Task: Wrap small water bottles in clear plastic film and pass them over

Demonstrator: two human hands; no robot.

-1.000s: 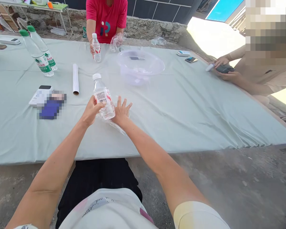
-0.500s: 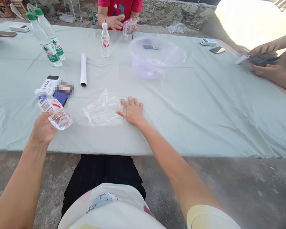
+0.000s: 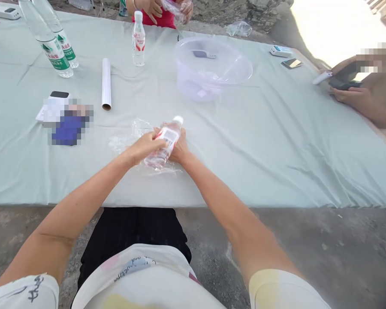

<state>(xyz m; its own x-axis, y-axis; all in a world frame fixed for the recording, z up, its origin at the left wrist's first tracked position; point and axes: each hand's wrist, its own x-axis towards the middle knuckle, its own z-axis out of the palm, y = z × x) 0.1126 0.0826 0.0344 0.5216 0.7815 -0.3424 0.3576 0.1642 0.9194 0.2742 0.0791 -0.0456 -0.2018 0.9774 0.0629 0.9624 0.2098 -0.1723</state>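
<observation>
Water bottle [image 3: 167, 138] is being gripped by the left hand [image 3: 145, 148], thumb being laid over the label. It's being held tilted, white cap pointing away and to the right, above a clear plastic bag [image 3: 120, 143] near the table's [image 3: 244, 171] front edge. Right hand [image 3: 181, 148] is being partly hidden behind the bottle; state of its fingers can't be told. Second bottle [image 3: 139, 40] is being supported upright farther back, between roll [image 3: 106, 83] and basin [image 3: 193, 83].

Tilted bottle [image 3: 167, 138] in left grip [image 3: 145, 147]
</observation>
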